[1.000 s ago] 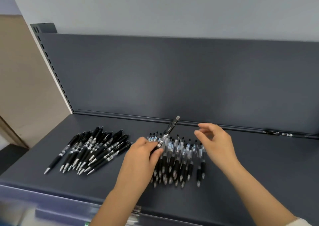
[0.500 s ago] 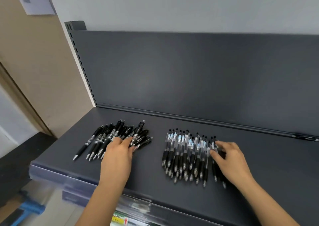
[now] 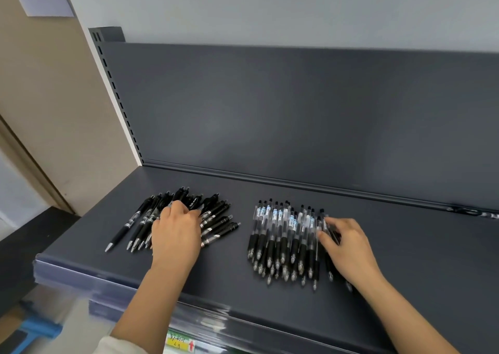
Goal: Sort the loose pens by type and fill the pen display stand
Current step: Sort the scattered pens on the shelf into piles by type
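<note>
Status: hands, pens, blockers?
Left hand on black pens, grip unclear. Right hand pinches clear-barrel pens at right edge. Piles apart on shelf. No stand in view.

so there's this dark grey shelf (image 3: pixel 405 259) with two piles lying flat on it, solid black pens (image 3: pixel 216 218) bunched up on the left and clear-barrelled pens (image 3: pixel 283 232) lined up side by side further right
</note>
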{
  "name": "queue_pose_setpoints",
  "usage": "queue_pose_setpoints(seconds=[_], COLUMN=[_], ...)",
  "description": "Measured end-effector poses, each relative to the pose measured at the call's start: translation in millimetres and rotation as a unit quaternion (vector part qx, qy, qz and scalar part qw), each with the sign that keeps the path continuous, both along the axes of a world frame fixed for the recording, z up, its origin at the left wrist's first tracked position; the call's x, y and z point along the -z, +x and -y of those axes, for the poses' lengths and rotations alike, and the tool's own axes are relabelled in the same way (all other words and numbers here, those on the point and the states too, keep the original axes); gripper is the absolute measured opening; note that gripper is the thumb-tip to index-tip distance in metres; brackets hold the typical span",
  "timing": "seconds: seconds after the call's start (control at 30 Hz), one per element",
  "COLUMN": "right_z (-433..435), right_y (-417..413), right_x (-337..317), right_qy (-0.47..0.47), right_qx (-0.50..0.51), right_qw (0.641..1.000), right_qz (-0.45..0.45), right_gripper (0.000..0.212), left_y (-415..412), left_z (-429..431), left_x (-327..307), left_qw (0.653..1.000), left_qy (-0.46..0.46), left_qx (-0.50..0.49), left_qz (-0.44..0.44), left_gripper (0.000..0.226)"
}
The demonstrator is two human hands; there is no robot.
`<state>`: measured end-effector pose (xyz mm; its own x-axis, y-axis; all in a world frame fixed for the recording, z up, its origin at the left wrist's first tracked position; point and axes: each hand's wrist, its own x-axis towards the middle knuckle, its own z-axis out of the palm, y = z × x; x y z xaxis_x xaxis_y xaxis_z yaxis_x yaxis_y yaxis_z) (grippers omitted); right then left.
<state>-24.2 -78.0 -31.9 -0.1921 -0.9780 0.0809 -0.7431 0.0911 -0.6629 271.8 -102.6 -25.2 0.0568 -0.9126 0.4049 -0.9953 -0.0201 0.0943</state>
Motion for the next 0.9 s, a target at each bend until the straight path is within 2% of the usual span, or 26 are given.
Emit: queue_pose_setpoints(seconds=[0.2, 0.53, 0.67, 0.9], right_z=[0.5, -6.5, -12.8, -29.4], right_y=[-1.6, -40.1, -80.7, -180.1], right_x=[0.7, -2.4, -5.5, -10.0], right_qy=[-0.003, -0.015, -0.013, 0.003], right_qx=[-0.004, 0.001, 0.037, 0.125], right_qw=[1.0, 1.0, 0.999, 0.991], right_qz=[0.001, 0.002, -0.003, -0.041], right_gripper=[0.045, 0.044, 0.044, 0.044], left_y=[-15.1, -87.5, -132.9, -239.5], left_z=[-1.4, 0.6, 7.7, 14.3], left_x=[-2.0, -14.5, -24.4, -34.0], left_qw=[0.999, 0.984, 0.967, 0.915], left_qy=[-0.017, -0.011, -0.005, 0.052], left_qx=[0.024, 0.168, 0.24, 0.388], left_qz=[-0.018, -0.066, -0.082, -0.094], left_gripper=[0.013, 0.015, 0.017, 0.03])
